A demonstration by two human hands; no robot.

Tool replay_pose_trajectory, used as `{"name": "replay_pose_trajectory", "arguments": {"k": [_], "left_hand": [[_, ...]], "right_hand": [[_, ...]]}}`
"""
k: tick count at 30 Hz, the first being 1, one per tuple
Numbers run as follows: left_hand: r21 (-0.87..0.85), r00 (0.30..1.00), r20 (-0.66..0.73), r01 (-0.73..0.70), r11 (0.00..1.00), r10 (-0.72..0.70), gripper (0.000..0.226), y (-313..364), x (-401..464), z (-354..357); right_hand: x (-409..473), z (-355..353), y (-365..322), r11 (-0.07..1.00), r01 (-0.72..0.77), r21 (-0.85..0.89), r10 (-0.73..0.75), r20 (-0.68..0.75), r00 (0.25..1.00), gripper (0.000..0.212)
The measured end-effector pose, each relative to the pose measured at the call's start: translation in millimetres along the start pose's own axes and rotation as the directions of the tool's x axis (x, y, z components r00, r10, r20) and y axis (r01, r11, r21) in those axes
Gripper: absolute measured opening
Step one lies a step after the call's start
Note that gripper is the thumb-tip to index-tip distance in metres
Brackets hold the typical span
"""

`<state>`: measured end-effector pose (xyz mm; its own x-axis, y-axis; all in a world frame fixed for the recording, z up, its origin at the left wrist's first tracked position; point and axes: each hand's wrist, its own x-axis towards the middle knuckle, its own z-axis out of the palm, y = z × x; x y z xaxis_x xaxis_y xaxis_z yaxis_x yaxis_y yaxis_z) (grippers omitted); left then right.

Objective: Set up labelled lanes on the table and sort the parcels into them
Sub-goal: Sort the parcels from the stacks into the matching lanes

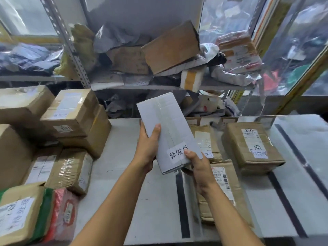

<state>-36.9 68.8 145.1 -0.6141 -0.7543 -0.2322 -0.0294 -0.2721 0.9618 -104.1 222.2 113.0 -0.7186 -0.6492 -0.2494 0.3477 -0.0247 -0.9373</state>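
Observation:
A flat white parcel (168,126) is held tilted above the middle of the grey table (124,174), a white handwritten label near its lower end. My left hand (148,148) grips its left edge, thumb on top. My right hand (200,169) pinches its lower right corner, thumb on the label. Black tape strips (181,201) mark lanes on the table. In the lane right of that strip lie brown parcels (207,139), one nearer me (225,189). A labelled brown box (252,144) lies in the lane further right.
Stacked brown cartons (74,112) crowd the table's left side, with a labelled parcel (19,213) and a red bag (63,213) at the near left. A metal shelf (159,86) behind holds a heap of boxes and grey bags. More black tape (300,157) runs at the right.

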Motion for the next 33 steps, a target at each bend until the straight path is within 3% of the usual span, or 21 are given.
{"name": "replay_pose_trajectory", "arguments": {"k": [4, 11, 18, 27, 33], "left_hand": [[0.067, 0.995, 0.103, -0.017, 0.998, 0.010, 0.042, 3.3, 1.6, 19.6], [0.125, 0.957, 0.289, -0.033, 0.992, -0.004, 0.048, 6.6, -2.2, 55.5], [0.096, 0.923, 0.384, -0.079, 0.992, 0.036, 0.058, 5.9, -20.5, 108.5], [0.114, 0.919, 0.391, -0.093, 0.989, 0.041, 0.055, -23.4, -43.0, 234.1], [0.120, 0.900, 0.437, -0.072, 0.990, 0.013, 0.052, -32.6, -56.3, 341.1]], "right_hand": [[-9.3, -10.9, -9.9, 0.999, 0.014, 0.044, -0.010, -0.089, 0.996, 0.031], [-29.2, -37.5, -24.6, 0.994, 0.038, 0.105, -0.010, -0.257, 0.966, 0.051], [-51.9, -86.8, -43.1, 0.986, 0.101, 0.135, -0.057, -0.298, 0.953, 0.021], [-59.4, -208.4, -78.5, 0.988, 0.102, 0.113, -0.056, -0.355, 0.933, 0.054], [-49.0, -317.8, -121.1, 0.986, 0.123, 0.116, -0.068, -0.393, 0.917, 0.023]]}}
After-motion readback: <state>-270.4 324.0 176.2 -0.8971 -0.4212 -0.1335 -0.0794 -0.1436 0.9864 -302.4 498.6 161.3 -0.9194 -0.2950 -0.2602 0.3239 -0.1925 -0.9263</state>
